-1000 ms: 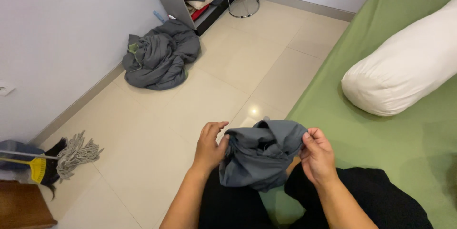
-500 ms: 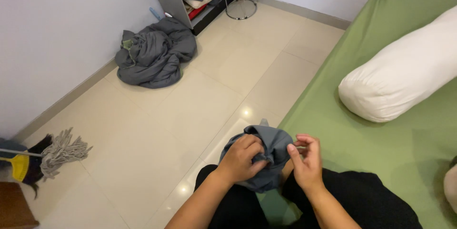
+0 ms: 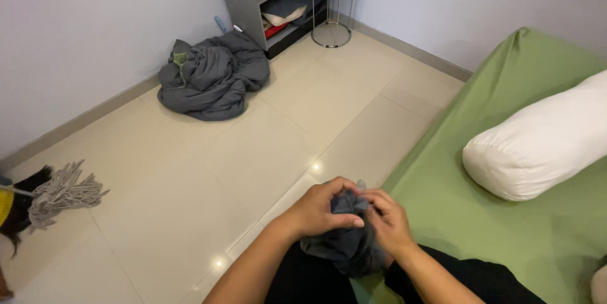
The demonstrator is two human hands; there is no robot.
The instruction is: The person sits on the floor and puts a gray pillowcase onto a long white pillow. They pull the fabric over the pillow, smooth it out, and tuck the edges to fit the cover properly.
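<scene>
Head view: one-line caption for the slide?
Both hands, left and right, bunch a dark grey cloth over the lap beside a green bed, with a grey pile on the floor.

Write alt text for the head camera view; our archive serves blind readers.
Both hands, left hand and right hand, bunch a dark grey cloth over the person's lap, beside a green bed with a white pillow. A grey blanket heap and a mop lie on the tiled floor.
</scene>
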